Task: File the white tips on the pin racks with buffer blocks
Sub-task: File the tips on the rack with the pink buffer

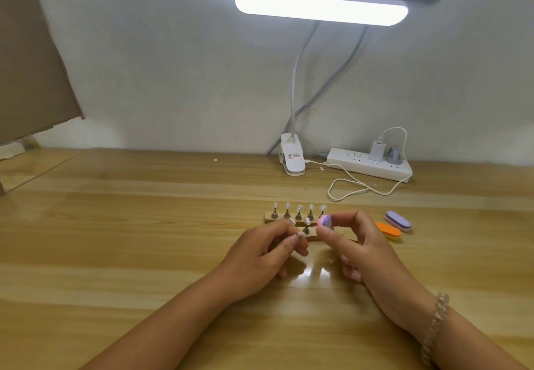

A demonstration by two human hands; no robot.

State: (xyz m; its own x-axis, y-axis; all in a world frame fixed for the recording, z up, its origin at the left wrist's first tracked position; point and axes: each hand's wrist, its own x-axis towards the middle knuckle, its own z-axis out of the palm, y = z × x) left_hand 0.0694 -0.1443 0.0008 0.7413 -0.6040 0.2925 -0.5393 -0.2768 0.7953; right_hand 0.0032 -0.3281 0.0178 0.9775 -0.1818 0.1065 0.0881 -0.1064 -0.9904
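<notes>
Two pin racks [270, 219] stand on the worktop [144, 239] within reach, where my left hand [260, 257] pinches one white tip [300, 234] at the nearer rack [312, 237], apparently to steady it, while my right hand's [361, 248] fingers [346, 220] pinch a pink-and-purple buffer block [325, 221] just beside it, ready for filing.

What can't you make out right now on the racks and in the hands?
Head view:
- Near pin rack: mostly hidden behind both hands; its white tips cannot be counted.
- Buffer block: right hand covers all but one end.
- Left hand grip: too small to tell whether it pinches anything.
</notes>
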